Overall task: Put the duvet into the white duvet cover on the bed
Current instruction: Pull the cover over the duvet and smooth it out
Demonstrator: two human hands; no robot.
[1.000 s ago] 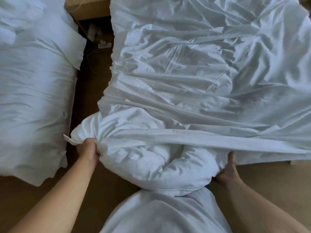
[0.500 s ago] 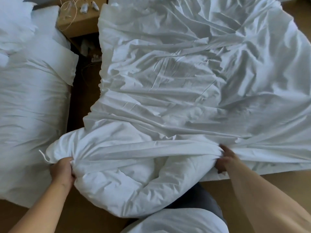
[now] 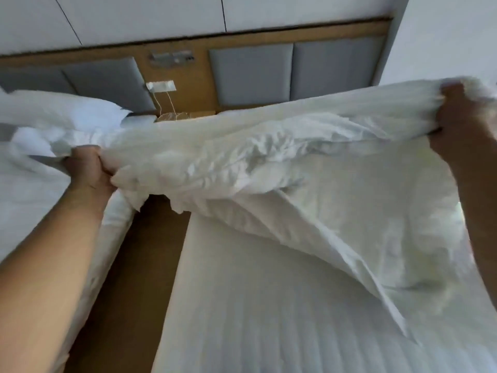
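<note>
Head view showed my left hand [image 3: 88,168] clenched in a fist around one bunched end of the white duvet cover [image 3: 269,146], fingers curled tight into the cloth, low on the left above the strip of brown floor [image 3: 134,265] between two beds. My right hand [image 3: 460,114] gripped the other end, higher and far to the right, its fingers wrapped round a gathered wad of fabric. The cover stretched between my fists, held up above the bed [image 3: 255,305], and a loose flap hung from the right side down onto the striped mattress surface. How much of that bundle was the duvet and how much the cover I could not tell; it was all white and blurred. On the left stood a second bed [image 3: 24,205] with a pillow [image 3: 80,111] at its head. Beyond were grey padded headboard panels [image 3: 250,74] set in wood, and a small socket plate [image 3: 160,86] with thin cords hanging from it.
</note>
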